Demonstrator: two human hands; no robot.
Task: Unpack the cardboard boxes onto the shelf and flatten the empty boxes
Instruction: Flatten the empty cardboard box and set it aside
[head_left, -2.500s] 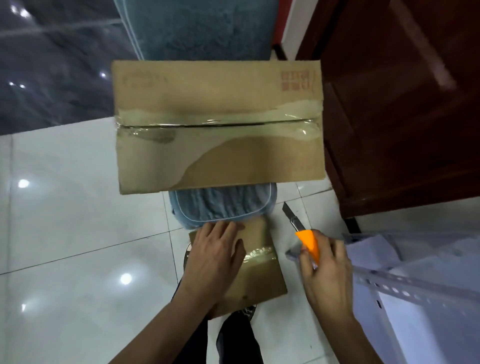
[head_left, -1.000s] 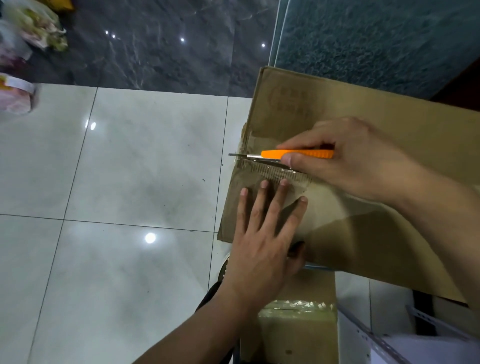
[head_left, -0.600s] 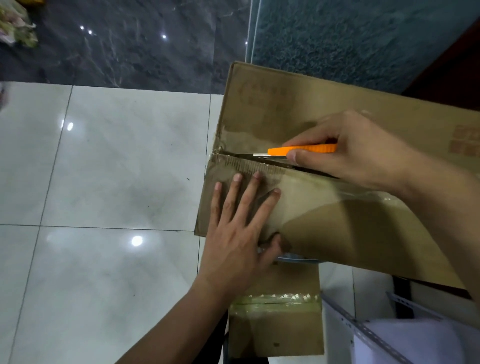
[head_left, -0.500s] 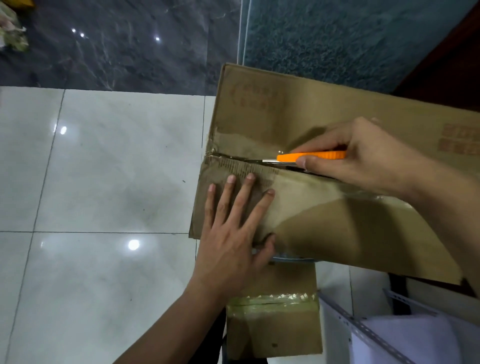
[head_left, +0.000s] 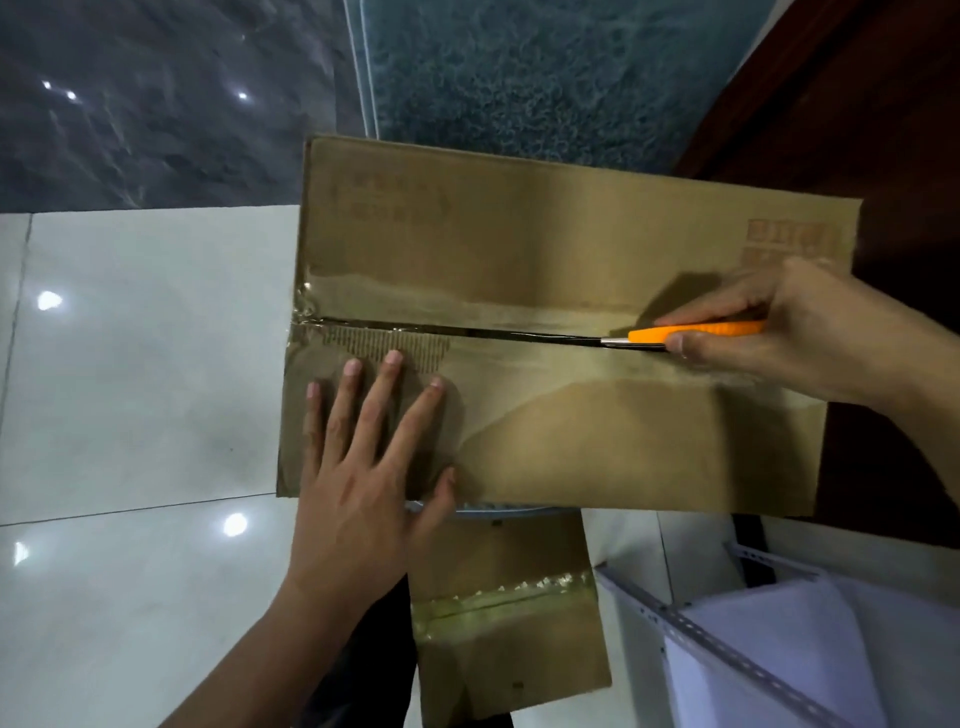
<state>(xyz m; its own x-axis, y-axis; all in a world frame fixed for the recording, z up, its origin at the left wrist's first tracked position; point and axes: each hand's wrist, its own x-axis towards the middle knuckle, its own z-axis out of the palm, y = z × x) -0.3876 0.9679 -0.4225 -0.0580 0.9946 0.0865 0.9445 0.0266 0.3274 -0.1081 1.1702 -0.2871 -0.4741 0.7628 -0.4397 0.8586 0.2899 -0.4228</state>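
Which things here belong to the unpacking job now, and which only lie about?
In the job:
- large cardboard box, tape seam partly slit
- orange utility knife, held by right hand
- left hand, pressed flat on the box
- small cardboard box, still taped
- metal shelf rail

Lying about:
- teal rug
- white sheets
- dark wooden furniture

A single head-worn wide-angle view looks steeply down from close above a cardboard box (head_left: 545, 332) that fills the middle of the frame, with both forearms entering from the lower edge and right side, and floor tiles (head_left: 130, 364) at left
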